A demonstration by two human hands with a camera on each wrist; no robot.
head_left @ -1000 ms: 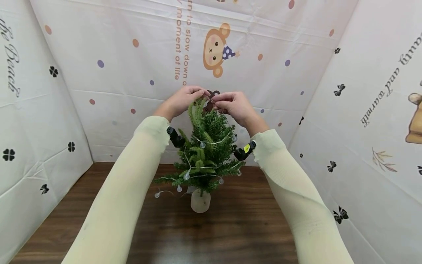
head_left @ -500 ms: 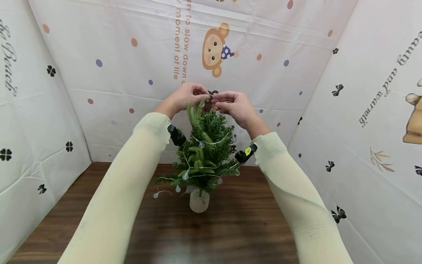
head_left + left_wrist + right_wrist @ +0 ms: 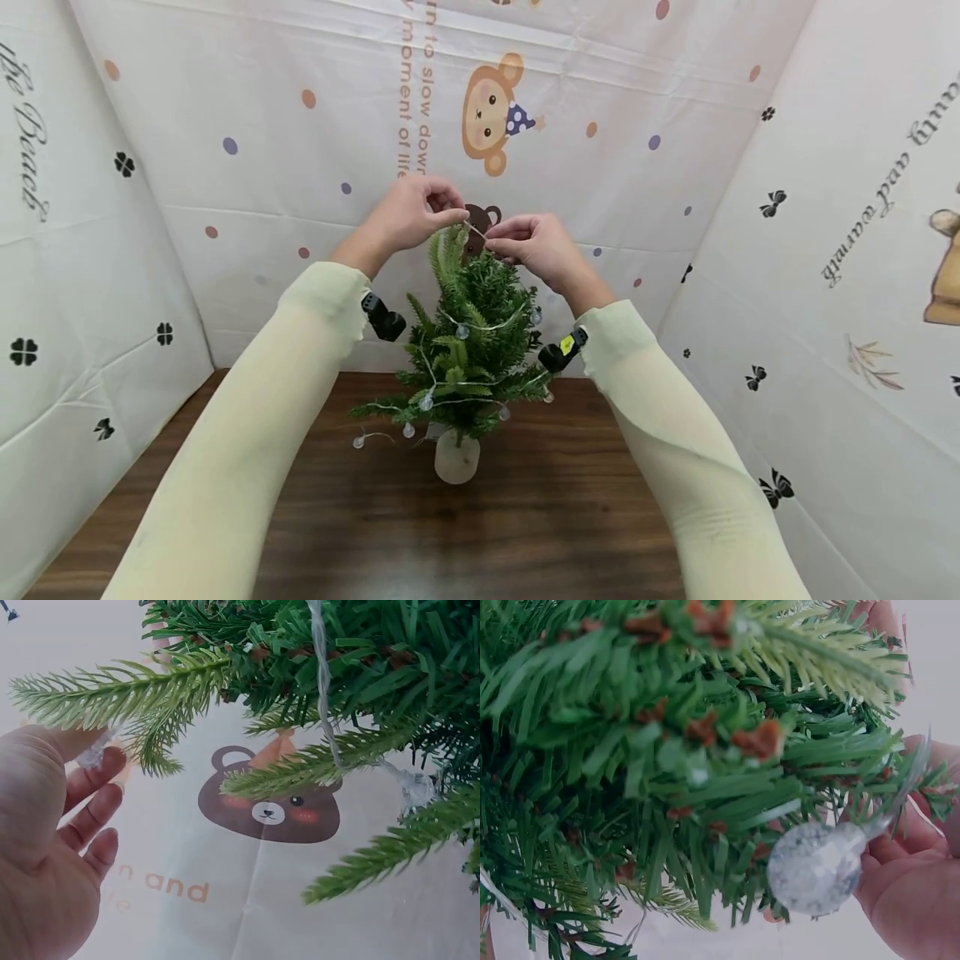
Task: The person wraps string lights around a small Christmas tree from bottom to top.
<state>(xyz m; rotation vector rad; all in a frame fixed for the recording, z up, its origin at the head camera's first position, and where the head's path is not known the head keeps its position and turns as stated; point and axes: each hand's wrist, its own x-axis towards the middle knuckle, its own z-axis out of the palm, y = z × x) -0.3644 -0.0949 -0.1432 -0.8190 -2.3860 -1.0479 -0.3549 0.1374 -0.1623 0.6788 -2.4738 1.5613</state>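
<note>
A small artificial Christmas tree (image 3: 487,308) stands upright in the head view, wound with a string of lights (image 3: 477,230) with clear round bulbs. My left hand (image 3: 416,212) pinches the light string above the treetop, thumb against fingers. On the other side, my right hand (image 3: 538,246) pinches the same string, and a short length runs taut between the hands. In the left wrist view, a bulb (image 3: 91,756) sits by the left fingers, partly behind a branch. The right wrist view has a bulb (image 3: 815,868) close to the right palm (image 3: 915,892); foliage hides those fingertips.
The tree's pale round base (image 3: 457,458) rests on a dark wooden table (image 3: 480,542). A loose bulb (image 3: 358,442) hangs out at the tree's lower left. Printed white cloth (image 3: 300,150) encloses the back and both sides.
My left hand has moved left and slightly up, away from the right hand, so more string shows between them. The right hand has barely moved, and the tree stands where it was.
</note>
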